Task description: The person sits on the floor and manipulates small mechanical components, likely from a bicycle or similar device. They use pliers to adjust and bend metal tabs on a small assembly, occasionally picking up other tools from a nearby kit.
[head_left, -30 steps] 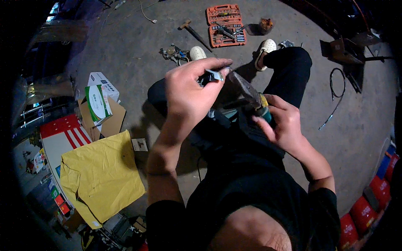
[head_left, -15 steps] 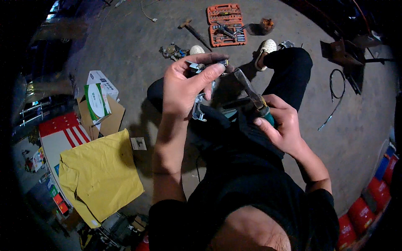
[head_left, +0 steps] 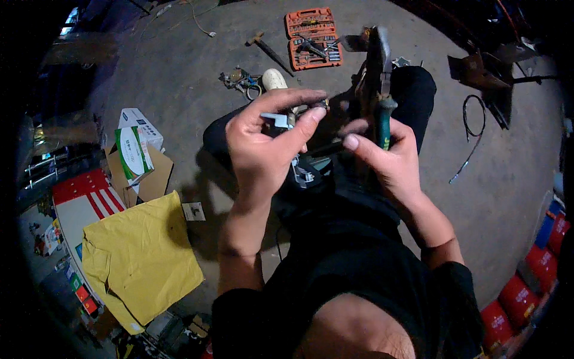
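Both hands are closed: the left hand (head_left: 263,140) pinches a small metal part (head_left: 278,120) above the lap, while the right hand (head_left: 382,157) grips green-handled pliers (head_left: 379,78) upright beside it. Steadying the part before bringing the pliers in seems wise. Farther off, an orange socket set (head_left: 313,38) lies on the floor (head_left: 179,72).

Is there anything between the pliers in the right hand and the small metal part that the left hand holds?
Nothing visible. The pliers in the right hand point upward, beside the small metal part pinched by the left hand; only open space separates them.
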### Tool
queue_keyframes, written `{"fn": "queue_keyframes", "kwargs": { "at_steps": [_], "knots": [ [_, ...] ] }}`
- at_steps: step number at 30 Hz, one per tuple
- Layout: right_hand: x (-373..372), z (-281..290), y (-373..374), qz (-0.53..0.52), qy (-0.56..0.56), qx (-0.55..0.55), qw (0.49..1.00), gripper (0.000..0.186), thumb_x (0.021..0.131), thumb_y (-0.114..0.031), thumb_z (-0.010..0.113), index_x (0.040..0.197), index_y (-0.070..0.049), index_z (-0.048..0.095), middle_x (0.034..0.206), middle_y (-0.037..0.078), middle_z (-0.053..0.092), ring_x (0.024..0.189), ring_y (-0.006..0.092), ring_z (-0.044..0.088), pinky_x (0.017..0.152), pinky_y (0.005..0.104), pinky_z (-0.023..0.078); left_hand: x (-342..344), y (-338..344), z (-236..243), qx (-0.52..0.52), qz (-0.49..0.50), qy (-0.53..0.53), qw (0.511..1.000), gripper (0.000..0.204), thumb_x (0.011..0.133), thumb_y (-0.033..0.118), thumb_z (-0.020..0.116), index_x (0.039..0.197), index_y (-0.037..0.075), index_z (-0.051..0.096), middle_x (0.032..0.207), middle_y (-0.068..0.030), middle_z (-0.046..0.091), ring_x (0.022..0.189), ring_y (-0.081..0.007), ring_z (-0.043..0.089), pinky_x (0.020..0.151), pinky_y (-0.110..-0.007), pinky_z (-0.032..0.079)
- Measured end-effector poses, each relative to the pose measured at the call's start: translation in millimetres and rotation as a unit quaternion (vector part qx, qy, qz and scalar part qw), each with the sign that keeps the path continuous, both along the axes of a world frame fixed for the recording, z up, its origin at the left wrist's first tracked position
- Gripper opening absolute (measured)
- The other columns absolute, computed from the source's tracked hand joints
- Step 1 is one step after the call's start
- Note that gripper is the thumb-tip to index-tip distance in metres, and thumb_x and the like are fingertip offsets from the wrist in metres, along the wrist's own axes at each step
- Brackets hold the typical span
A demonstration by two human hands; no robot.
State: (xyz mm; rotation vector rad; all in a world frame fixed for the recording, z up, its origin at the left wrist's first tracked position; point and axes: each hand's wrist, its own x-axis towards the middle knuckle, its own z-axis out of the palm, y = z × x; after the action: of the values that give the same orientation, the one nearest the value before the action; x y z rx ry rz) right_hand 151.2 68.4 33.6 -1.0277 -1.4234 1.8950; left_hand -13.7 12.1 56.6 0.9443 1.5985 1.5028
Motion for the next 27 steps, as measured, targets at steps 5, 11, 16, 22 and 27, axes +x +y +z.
{"fn": "queue_keyframes", "kwargs": {
  "at_steps": [5,11,16,22,27],
  "knots": [
    [-13,8,2,-0.03,0.053,-0.026,0.998,0.021,0.078,-0.012,0.073,0.092,0.001,0.065,0.081,0.002,0.062,0.07,0.0074,0.057,0.06,0.0201,0.044,6,-2,1,0.072,-0.009,0.084,0.994,0.021,0.073,-0.008,0.068,0.093,-0.001,0.069,0.092,-0.0079,0.063,0.087,-0.0118,0.059,0.076,-0.024,0.048],
    [-19,3,2,-0.042,0.072,-0.027,0.996,0.019,0.079,-0.015,0.072,0.09,-0.001,0.066,0.075,0.0,0.062,0.066,0.0058,0.055,0.058,0.0203,0.042,6,-6,0,0.046,-0.028,0.089,0.995,0.019,0.077,-0.002,0.066,0.096,0.0,0.068,0.099,-0.0076,0.061,0.067,-0.0063,0.054,0.051,-0.018,0.041],
    [-16,3,3,-0.049,0.069,-0.055,0.995,0.018,0.08,-0.015,0.071,0.089,-0.001,0.066,0.075,0.001,0.062,0.066,0.0057,0.054,0.058,0.0204,0.041,3,-6,1,-0.003,-0.043,-0.031,0.999,0.02,0.078,-0.001,0.066,0.098,0.0,0.068,0.089,-0.0046,0.065,0.069,-0.005,0.057,0.058,-0.016,0.044],
    [-16,7,2,-0.045,0.072,-0.049,0.995,0.017,0.08,-0.014,0.069,0.09,-0.001,0.066,0.075,0.001,0.061,0.066,0.0056,0.053,0.06,0.0201,0.041,4,-6,-4,0.01,-0.017,-0.079,0.997,0.016,0.079,0.0,0.067,0.096,0.0,0.067,0.077,-0.0018,0.065,0.054,-0.0018,0.051,0.048,-0.015,0.039],
    [-16,11,1,-0.048,0.086,-0.077,0.992,0.018,0.081,-0.015,0.069,0.091,0.0,0.066,0.077,0.0,0.061,0.069,0.0055,0.053,0.062,0.0206,0.041,3,-7,-7,0.024,-0.016,-0.108,0.994,0.014,0.08,0.0,0.067,0.094,-0.001,0.067,0.078,-0.0032,0.065,0.054,-0.0032,0.051,0.048,-0.016,0.039]
  ]
}}
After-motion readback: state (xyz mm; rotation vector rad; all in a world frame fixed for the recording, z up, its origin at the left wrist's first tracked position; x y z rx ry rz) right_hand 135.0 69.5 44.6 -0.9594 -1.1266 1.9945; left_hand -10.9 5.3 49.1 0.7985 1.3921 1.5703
